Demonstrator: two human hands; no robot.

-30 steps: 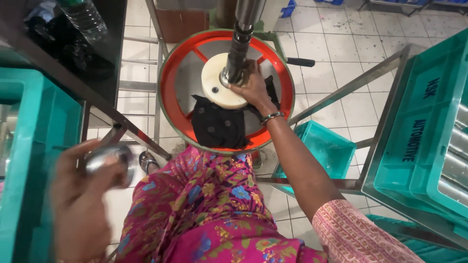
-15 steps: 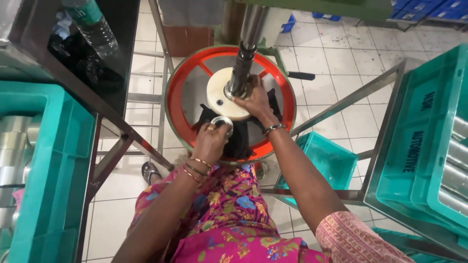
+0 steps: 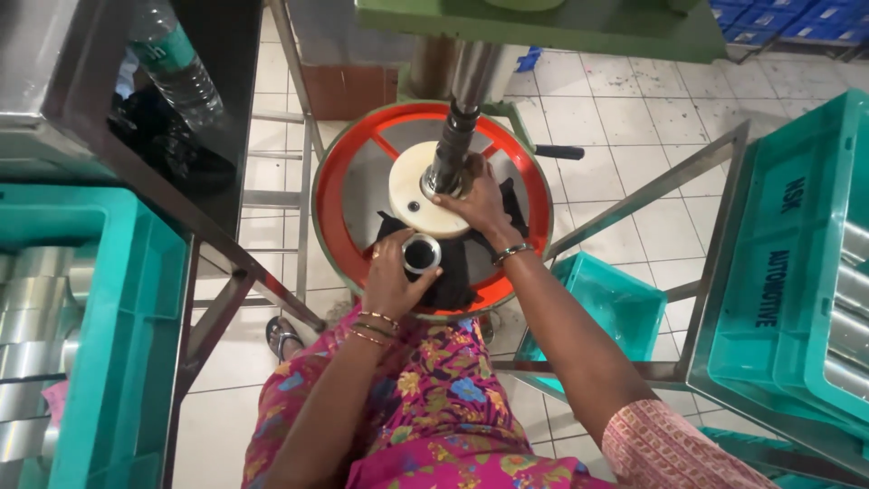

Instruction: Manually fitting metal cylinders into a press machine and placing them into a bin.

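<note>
Left hand (image 3: pixel 391 281) is gripping 1 metal ring (image 3: pixel 422 254), fingers closed round it, over the black cloth (image 3: pixel 453 272). Right hand (image 3: pixel 475 201) is pinching at the press shaft (image 3: pixel 450 149) base on the cream disc (image 3: pixel 412 195). Best keeping the ring level, bore aligned under shaft, fingertips clear.

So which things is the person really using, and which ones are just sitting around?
In use:
- metal ring, held in the left hand
- cream disc, under the right hand
- steel shaft
- red wheel
- black cloth

Just sitting around:
- water bottle
- teal crates
- small teal bin
</note>
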